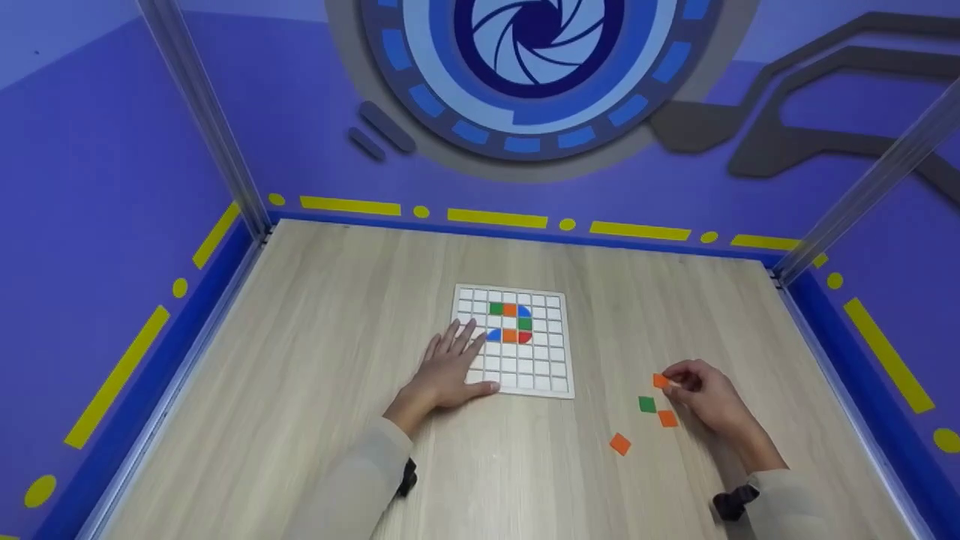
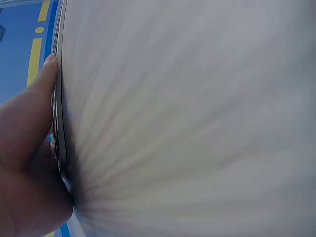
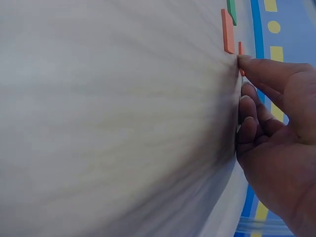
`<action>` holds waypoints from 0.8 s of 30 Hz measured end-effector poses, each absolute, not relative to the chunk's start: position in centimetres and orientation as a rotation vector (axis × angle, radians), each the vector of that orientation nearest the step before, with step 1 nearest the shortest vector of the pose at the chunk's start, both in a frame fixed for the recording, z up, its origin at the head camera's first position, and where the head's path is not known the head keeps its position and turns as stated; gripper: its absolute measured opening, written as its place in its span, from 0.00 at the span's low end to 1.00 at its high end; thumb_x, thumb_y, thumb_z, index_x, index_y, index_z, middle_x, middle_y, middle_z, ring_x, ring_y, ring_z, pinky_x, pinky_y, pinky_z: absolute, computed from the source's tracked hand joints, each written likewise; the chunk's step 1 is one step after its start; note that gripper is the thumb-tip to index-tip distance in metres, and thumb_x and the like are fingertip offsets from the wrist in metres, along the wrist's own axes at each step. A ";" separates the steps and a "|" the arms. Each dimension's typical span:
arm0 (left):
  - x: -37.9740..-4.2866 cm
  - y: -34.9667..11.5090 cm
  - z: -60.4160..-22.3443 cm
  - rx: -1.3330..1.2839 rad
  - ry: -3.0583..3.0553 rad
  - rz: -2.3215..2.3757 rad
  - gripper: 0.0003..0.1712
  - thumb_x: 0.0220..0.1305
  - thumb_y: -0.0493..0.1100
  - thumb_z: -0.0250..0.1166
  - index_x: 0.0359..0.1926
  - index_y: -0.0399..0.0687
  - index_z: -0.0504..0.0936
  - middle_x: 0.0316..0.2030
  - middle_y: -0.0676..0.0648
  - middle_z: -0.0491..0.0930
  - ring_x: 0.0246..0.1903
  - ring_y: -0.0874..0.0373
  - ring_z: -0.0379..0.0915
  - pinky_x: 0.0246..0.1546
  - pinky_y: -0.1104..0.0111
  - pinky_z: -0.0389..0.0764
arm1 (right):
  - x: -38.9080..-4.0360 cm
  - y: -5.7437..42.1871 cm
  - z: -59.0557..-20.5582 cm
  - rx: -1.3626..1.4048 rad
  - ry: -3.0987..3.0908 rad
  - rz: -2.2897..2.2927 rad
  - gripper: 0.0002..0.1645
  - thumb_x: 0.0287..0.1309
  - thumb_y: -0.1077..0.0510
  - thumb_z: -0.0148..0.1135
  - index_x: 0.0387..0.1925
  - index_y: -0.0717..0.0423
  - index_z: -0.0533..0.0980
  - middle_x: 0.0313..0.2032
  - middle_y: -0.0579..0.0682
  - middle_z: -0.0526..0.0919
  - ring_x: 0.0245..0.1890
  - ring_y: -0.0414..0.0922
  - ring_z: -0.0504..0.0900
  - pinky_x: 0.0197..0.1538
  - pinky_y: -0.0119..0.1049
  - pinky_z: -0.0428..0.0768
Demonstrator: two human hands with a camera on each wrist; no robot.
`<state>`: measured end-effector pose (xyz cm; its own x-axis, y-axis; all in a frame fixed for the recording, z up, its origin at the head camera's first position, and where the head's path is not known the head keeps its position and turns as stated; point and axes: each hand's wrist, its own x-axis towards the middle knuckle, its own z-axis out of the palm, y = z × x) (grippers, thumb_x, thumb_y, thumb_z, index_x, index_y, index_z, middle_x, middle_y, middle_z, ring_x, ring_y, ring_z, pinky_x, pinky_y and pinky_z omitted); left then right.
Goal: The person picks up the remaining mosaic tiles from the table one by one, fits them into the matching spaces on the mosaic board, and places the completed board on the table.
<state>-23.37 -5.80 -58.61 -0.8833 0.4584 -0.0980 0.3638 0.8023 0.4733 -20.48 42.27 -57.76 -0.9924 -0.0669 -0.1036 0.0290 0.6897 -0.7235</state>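
A white grid board (image 1: 550,384) lies on the table in the head view. Its cells hold several coloured pieces: a green square (image 1: 496,308), an orange square (image 1: 510,309), a blue rounded piece (image 1: 523,311) and a red rounded piece (image 1: 524,337) among them. My left hand (image 1: 445,377) rests with spread fingers over the board's left edge, the thumb at the lower edge. To the right, my right hand (image 1: 711,396) pinches an orange square tile (image 1: 660,380) between thumb and fingers, low at the table. In the right wrist view its other fingers (image 3: 248,129) curl against the tabletop.
Near the right hand lie a green tile (image 1: 647,404), an orange tile (image 1: 667,418) and another orange tile (image 1: 620,444) closer to the front. Blue-purple panels (image 1: 300,112) with metal posts (image 1: 210,120) border the wooden table (image 1: 337,300) at the back and sides.
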 end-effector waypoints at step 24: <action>-23.2 -5.6 -59.1 0.623 2.791 0.684 0.55 0.71 0.72 0.60 0.86 0.49 0.52 0.86 0.43 0.38 0.84 0.40 0.26 0.80 0.41 0.36 | -20.2 42.0 -58.6 0.012 2.753 -1.309 0.15 0.69 0.67 0.67 0.54 0.64 0.75 0.41 0.58 0.77 0.38 0.48 0.73 0.33 0.31 0.76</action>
